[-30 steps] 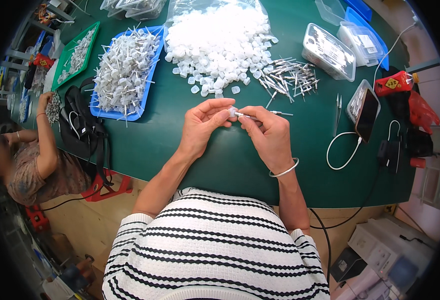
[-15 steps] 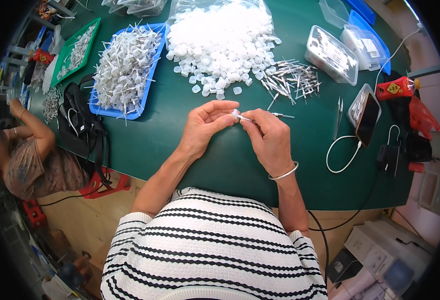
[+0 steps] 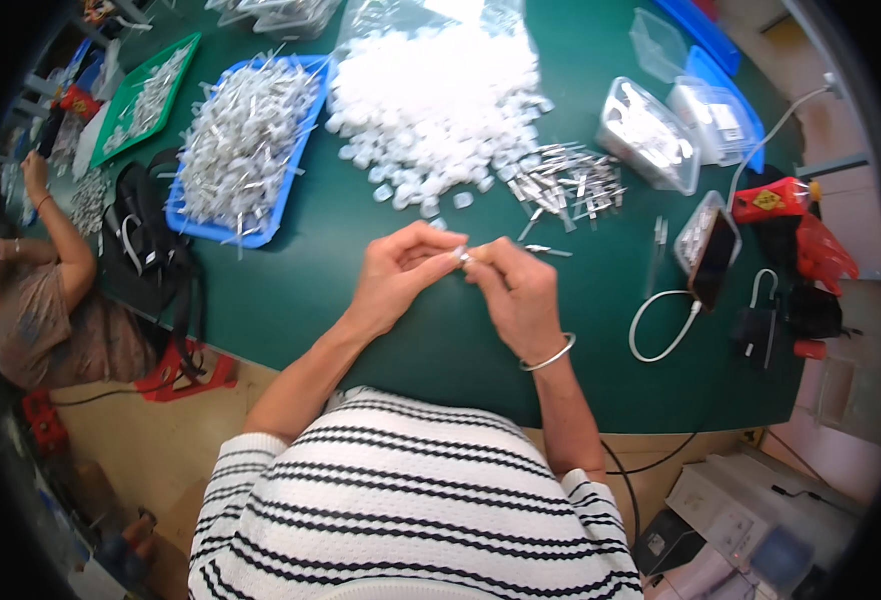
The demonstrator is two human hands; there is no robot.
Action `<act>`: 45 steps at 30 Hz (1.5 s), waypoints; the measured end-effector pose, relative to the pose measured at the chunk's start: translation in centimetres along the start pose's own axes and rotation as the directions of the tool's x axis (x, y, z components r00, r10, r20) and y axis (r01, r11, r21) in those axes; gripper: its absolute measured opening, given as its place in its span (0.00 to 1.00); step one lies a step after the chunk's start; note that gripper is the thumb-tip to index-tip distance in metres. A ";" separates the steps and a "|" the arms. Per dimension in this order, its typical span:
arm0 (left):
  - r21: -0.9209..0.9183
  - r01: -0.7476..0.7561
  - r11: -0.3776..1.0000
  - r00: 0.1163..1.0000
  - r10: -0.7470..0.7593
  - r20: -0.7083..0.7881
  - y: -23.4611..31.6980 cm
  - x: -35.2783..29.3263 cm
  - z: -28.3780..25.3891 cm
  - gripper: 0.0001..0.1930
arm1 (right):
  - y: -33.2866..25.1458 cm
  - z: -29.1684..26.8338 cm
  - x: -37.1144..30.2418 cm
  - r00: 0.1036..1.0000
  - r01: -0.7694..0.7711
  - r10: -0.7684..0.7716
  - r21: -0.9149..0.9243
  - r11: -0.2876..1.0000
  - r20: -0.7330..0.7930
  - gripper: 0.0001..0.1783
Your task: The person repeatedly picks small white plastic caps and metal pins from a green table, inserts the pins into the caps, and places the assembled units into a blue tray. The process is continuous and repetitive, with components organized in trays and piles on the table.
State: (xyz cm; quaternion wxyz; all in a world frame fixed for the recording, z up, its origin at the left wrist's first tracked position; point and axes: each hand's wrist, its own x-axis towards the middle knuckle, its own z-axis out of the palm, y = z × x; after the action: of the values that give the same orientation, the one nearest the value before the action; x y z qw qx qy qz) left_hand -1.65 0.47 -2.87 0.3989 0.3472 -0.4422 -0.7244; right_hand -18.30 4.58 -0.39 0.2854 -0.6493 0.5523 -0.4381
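1. Hands are closer together than before, left hand [image 3: 388, 282] and right hand [image 3: 522, 305] pinching a small white piece [image 3: 461, 256] between them.
2. Bare green tabletop [image 3: 425, 350] lies bodyward, up to its near edge [image 3: 650, 432].

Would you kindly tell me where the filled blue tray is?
In the head view, the blue tray sits at the upper left, between the green tray and the heap of white pieces.

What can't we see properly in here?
All in the head view:
White piece: mostly hidden by the left hand and right hand.
Bag: top cut off by the upper edge.
Tweezers: blurred.
Blue tray: floor hidden by heaped parts.
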 end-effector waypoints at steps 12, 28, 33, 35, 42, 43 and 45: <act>-0.027 -0.035 0.999 0.999 0.035 -0.026 -0.4 0.1 -1.0 0.11 | -0.3 -1.3 0.2 0.998 -0.008 0.000 0.125 0.992 0.069 0.05; 0.036 -0.105 0.994 0.994 0.104 0.033 0.2 0.2 1.3 0.06 | 0.0 -1.7 -0.7 0.999 -0.027 0.022 0.210 0.977 0.026 0.07; 0.137 -0.073 0.988 0.997 0.077 -0.026 0.7 -0.5 1.3 0.05 | 1.4 0.7 -1.2 0.987 -0.155 0.161 0.373 0.915 0.016 0.07; 0.088 -0.148 0.985 0.988 0.152 -0.040 1.4 -0.6 2.3 0.08 | 0.8 -0.2 -0.7 0.979 -0.200 0.199 0.449 0.871 0.050 0.05; 0.222 -0.324 0.920 0.946 0.315 0.073 1.8 -1.3 1.9 0.13 | 1.7 -0.3 -1.3 0.976 -0.218 0.180 0.625 0.750 0.125 0.06; 0.196 -0.303 0.933 0.953 0.294 0.078 1.9 -1.3 1.7 0.13 | 1.9 -0.1 -1.1 0.978 -0.207 0.161 0.652 0.729 0.130 0.06; 0.159 -0.281 0.947 0.959 0.271 0.081 1.8 -1.2 1.7 0.13 | 2.3 -0.2 -1.0 0.980 -0.199 0.143 0.669 0.716 0.139 0.07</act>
State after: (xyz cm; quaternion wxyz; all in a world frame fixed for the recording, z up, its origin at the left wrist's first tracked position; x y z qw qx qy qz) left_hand -2.06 1.65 -0.40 0.4524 0.2933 -0.5575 -0.6312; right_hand -19.56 5.07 -2.52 0.5631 -0.4626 0.4002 -0.5557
